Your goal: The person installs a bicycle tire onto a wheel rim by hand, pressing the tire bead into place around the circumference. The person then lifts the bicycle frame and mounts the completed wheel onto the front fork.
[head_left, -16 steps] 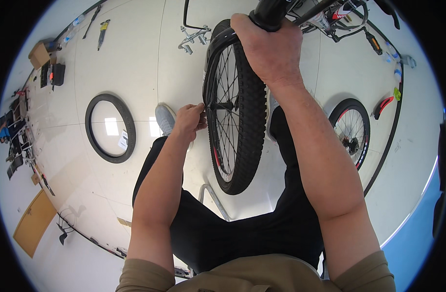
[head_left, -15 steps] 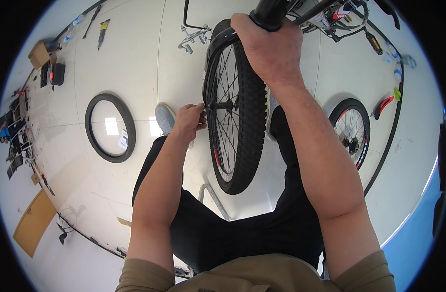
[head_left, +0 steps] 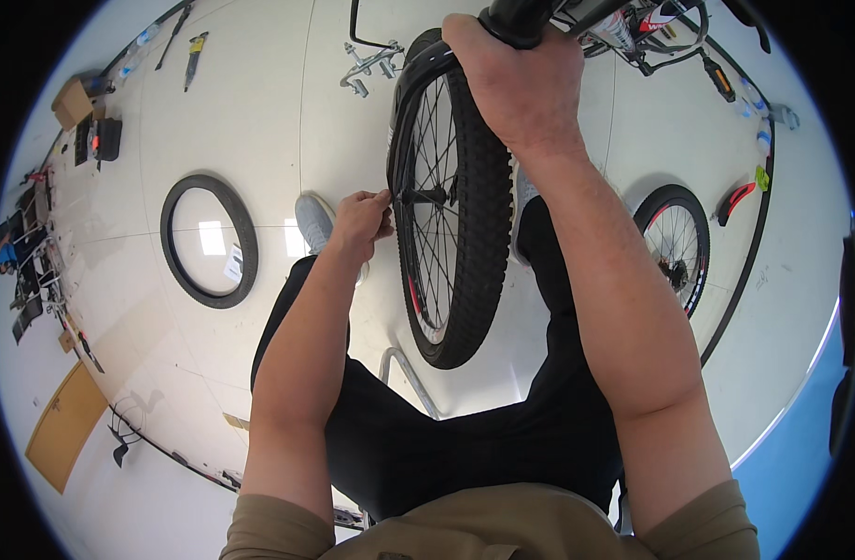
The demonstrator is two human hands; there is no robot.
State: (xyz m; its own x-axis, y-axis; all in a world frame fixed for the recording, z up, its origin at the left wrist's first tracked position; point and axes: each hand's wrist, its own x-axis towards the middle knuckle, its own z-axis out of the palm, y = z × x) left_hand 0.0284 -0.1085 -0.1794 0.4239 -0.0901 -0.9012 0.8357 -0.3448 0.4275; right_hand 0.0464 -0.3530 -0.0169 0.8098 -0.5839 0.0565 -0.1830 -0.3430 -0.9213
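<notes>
A bicycle wheel with a knobby black tyre [head_left: 483, 224] stands upright between my legs, in a black fork [head_left: 397, 140]. My right hand [head_left: 525, 89] is wrapped round the top of the fork, just below the black tube of the bike frame [head_left: 521, 19]. Beside the wheel's left side, my left hand [head_left: 364, 224] is closed, thumb and fingertips at the axle end by the fork leg. Whatever those fingers pinch is too small to make out. The wheel hub [head_left: 432, 197] and spokes show between the fork leg and the tyre.
On the floor to the left lies a loose tyre [head_left: 209, 241]. Another wheel [head_left: 674, 247] lies at the right, near a red and black curved piece [head_left: 736, 203]. A metal clamp-like part [head_left: 369, 67] is beyond the front wheel. A yellow-handled tool [head_left: 195, 58] lies far left. A bent metal tube [head_left: 409, 381] is below the wheel.
Both hands keep their places on the fork and at the axle end. The view has shifted very slightly; nothing else visibly differs.
</notes>
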